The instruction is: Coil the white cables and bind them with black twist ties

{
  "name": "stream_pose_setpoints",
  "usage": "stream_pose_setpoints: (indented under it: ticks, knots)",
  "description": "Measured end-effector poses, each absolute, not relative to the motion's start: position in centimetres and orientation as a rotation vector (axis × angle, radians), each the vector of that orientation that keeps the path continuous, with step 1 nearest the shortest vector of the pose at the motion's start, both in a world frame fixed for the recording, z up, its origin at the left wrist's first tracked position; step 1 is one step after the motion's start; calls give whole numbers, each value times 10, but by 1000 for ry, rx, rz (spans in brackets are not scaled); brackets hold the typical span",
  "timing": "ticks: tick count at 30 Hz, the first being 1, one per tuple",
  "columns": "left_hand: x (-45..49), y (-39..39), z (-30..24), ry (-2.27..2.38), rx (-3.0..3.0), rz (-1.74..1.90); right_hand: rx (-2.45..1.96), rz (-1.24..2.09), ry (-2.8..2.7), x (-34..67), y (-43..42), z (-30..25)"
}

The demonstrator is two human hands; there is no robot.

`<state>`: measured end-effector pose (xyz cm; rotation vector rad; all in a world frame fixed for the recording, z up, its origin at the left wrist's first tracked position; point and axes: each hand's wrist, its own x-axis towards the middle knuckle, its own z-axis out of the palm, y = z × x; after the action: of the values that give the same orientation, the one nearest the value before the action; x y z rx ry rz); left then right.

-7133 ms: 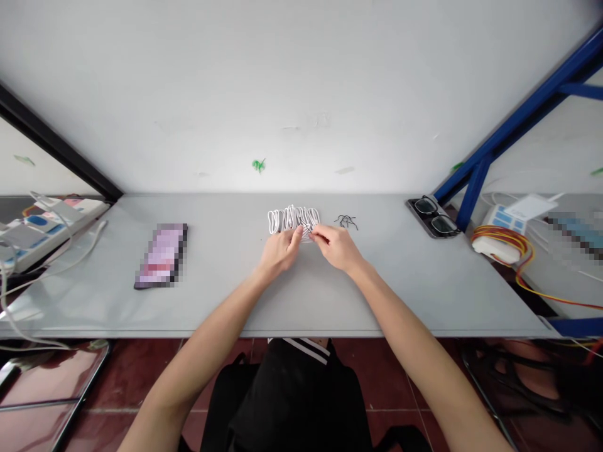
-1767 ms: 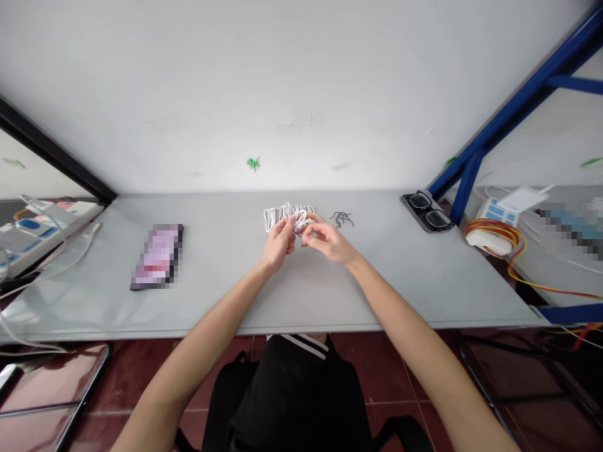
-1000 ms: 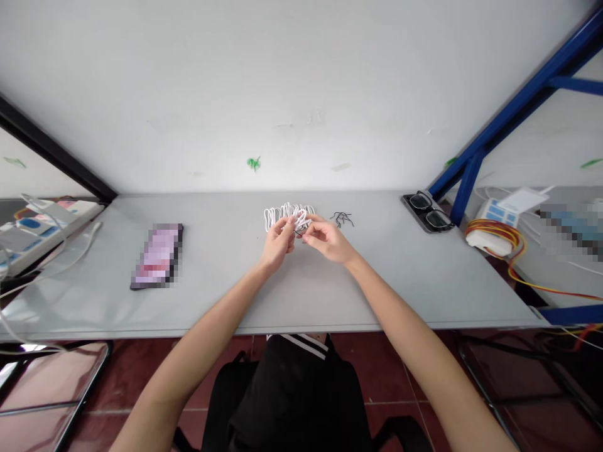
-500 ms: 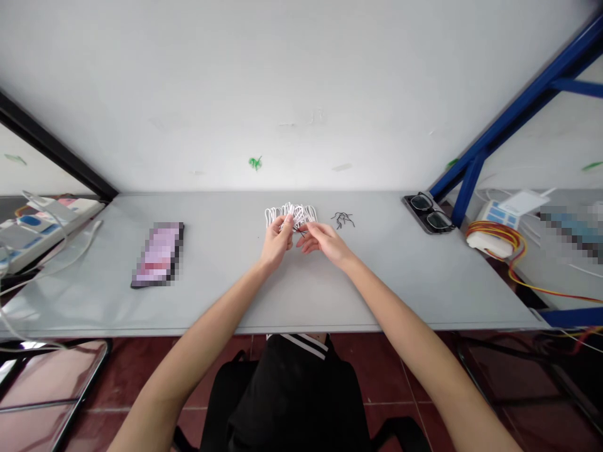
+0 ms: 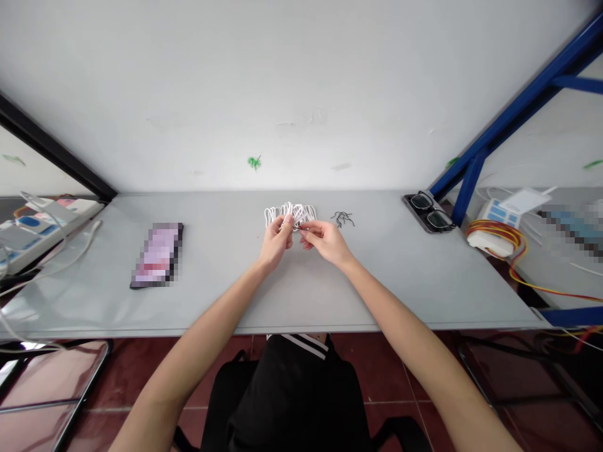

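My left hand [image 5: 277, 237] is closed around a coiled white cable [image 5: 296, 212], its thumb pressed on the loops. Close beside it, my right hand [image 5: 324, 241] pinches a thin black twist tie [image 5: 303, 228] at the near side of that cable. Behind both hands more bundled white cables [image 5: 270, 215] lie in a row on the grey table, partly covered by the held one. To the right of them is a small pile of loose black twist ties [image 5: 343, 218]. How far the tie goes around the cable is too small to make out.
A phone [image 5: 157, 254] lies on the table [image 5: 226, 213] at left. Glasses [image 5: 431, 212] rest on a dark flat device at the back right. Power strips with cords [image 5: 494, 235] stand at both sides, beyond a blue frame bar [image 5: 468, 182] on the right.
My right fingers have closed in on the black tie and moved slightly left, nearer the cable. The left hand keeps its grip on the cable, almost unmoved.
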<state>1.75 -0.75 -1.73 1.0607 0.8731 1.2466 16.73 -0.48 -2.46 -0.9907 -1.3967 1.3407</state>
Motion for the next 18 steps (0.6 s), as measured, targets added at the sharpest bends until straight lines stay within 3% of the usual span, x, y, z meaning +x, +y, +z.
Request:
stream_pose_setpoints:
  ticks: [9, 18]
  knots:
    - [17, -7, -18, 891, 1130, 1208, -965, 1390, -1347, 161, -8, -25]
    - [17, -9, -16, 854, 1095, 1132, -1020, 1079, -1540, 160, -13, -26]
